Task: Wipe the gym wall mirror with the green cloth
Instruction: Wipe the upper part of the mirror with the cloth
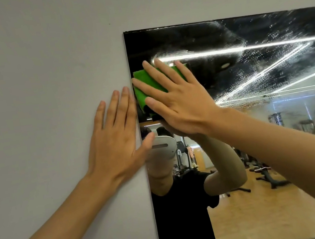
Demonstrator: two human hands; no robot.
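As the right hand (178,99), fingers (151,69) straight, presses the cloth (145,84) into the eleven o'clock corner of the mirror (267,205) (left hand (113,144) flat on the wall (33,76)), droplets (275,40) toward three o'clock await wiping.

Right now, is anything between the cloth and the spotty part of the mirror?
Nothing visible. The right hand presses the green cloth flat on the mirror, with bare glass rightward to the droplets. The left hand rests on the wall, aside.

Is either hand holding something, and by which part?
Right hand presses the green cloth flat on the mirror, spread across its face. Left hand holds nothing.
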